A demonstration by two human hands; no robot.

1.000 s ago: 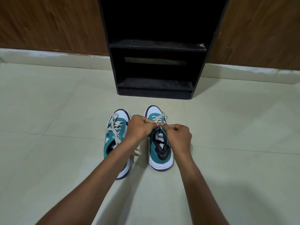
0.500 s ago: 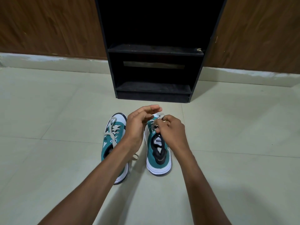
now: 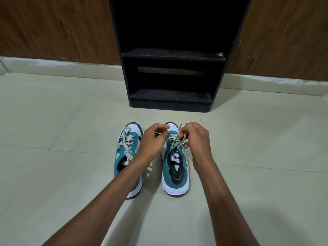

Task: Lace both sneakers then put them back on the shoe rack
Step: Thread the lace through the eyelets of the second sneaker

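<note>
Two teal and white sneakers stand side by side on the floor, toes toward the rack. The left sneaker (image 3: 128, 157) has loose beige laces trailing over its side. Over the toe half of the right sneaker (image 3: 174, 171), my right hand (image 3: 195, 139) pinches its beige lace (image 3: 175, 139) and holds it up from the eyelets. My left hand (image 3: 152, 139) hovers just left of that shoe with fingers curled, fingertips near the lace; whether it grips lace I cannot tell. The black shoe rack (image 3: 170, 96) stands behind the shoes.
The rack has two low shelves with nothing on them and leans against a brown wooden wall (image 3: 53, 27). Pale floor tiles (image 3: 62, 121) stretch out on both sides of the shoes, with a light skirting along the wall.
My hands have separated. The right one moved to the shoe's right side and lifted the lace. The left one drew back to the left. The camera tilted slightly downward.
</note>
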